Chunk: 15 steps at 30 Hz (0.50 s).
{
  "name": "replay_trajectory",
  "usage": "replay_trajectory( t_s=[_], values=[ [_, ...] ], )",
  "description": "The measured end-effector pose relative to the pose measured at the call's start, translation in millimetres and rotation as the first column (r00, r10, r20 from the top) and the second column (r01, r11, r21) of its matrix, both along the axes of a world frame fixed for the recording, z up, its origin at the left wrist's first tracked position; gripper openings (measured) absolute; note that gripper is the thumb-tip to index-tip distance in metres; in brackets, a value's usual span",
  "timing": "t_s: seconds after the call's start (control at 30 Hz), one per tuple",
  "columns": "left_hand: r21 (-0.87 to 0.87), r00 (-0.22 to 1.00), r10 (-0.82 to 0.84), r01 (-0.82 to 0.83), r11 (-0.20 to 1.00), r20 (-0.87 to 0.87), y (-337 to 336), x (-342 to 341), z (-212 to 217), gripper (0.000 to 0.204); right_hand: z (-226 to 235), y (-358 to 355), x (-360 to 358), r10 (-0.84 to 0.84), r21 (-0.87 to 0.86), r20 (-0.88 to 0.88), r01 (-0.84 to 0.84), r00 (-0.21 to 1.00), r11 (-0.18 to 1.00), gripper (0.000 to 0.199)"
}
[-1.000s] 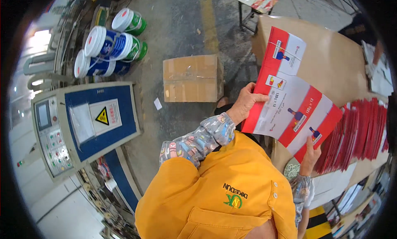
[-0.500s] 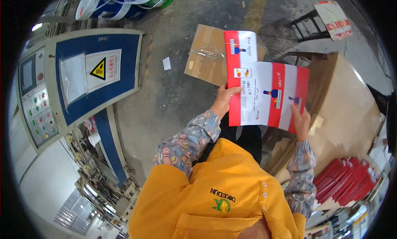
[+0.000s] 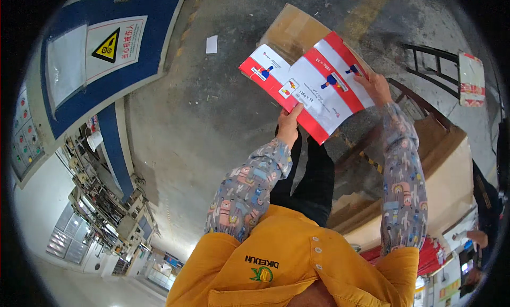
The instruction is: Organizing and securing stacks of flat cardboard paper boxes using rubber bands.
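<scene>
The red-and-white flat carton blank [image 3: 308,92] is held out at twelve o'clock over the brown cardboard box [image 3: 289,33]; left hand [image 3: 289,125] pinches its six o'clock edge, right hand [image 3: 376,86] grips the three o'clock edge; judged best kept taut and level, thumbs on top.

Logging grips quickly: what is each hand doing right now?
Left hand: closed on the near edge of the red-and-white printed sheet.
Right hand: gripping the same sheet's far edge.
</scene>
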State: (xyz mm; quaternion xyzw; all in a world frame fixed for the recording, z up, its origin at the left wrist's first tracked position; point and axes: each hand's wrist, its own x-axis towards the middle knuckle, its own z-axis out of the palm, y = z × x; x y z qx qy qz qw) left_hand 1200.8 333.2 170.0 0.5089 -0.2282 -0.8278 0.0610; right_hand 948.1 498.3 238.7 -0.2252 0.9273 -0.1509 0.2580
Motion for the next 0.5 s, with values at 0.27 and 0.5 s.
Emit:
replay_trajectory(
  t_s=[0.27, 0.5],
  values=[
    [-0.082, 0.969, -0.159, 0.177, 0.981, 0.189, 29.6, 9.7, -1.2, 0.052, 0.8, -14.0, -25.8, 0.131, 0.256, 0.007, -0.129, 0.991, 0.958, 0.050],
    [-0.385, 0.951, -0.091, 0.206, 0.900, 0.297, 32.8, -17.2, -30.7, 0.066, -59.9, -22.4, -40.4, 0.065, 0.274, -0.061, -0.045, 0.996, 0.961, 0.055]
  ],
)
